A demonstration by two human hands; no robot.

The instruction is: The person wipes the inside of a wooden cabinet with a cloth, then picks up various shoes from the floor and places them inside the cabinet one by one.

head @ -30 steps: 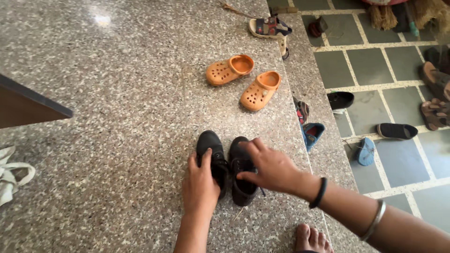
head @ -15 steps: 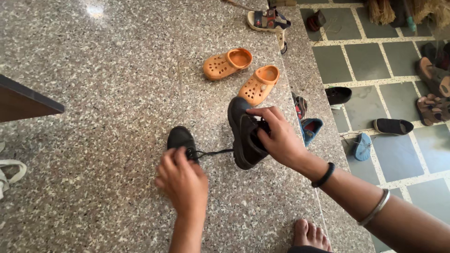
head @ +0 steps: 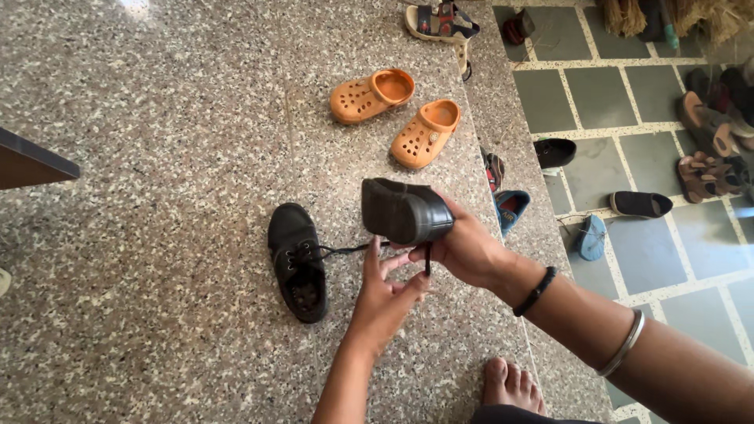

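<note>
My right hand [head: 465,250] holds a small black shoe [head: 404,210] lifted off the granite floor and tipped so its sole faces me. Just under it, my left hand [head: 383,297] has its fingers at a black lace hanging from that shoe. The other black lace-up shoe [head: 297,259] lies flat on the floor to the left, its lace stretched toward my hands.
A pair of orange clogs [head: 397,114] lies further ahead on the granite platform [head: 157,235]. The platform's edge [head: 510,259] drops at the right to a tiled floor strewn with several sandals and slippers [head: 640,204]. My bare foot [head: 510,389] shows at the bottom.
My right hand lifted one black shoe from the pair and turned it sole-up. My left hand let go of the other shoe, now lying to the left, and moved to the hanging lace.
</note>
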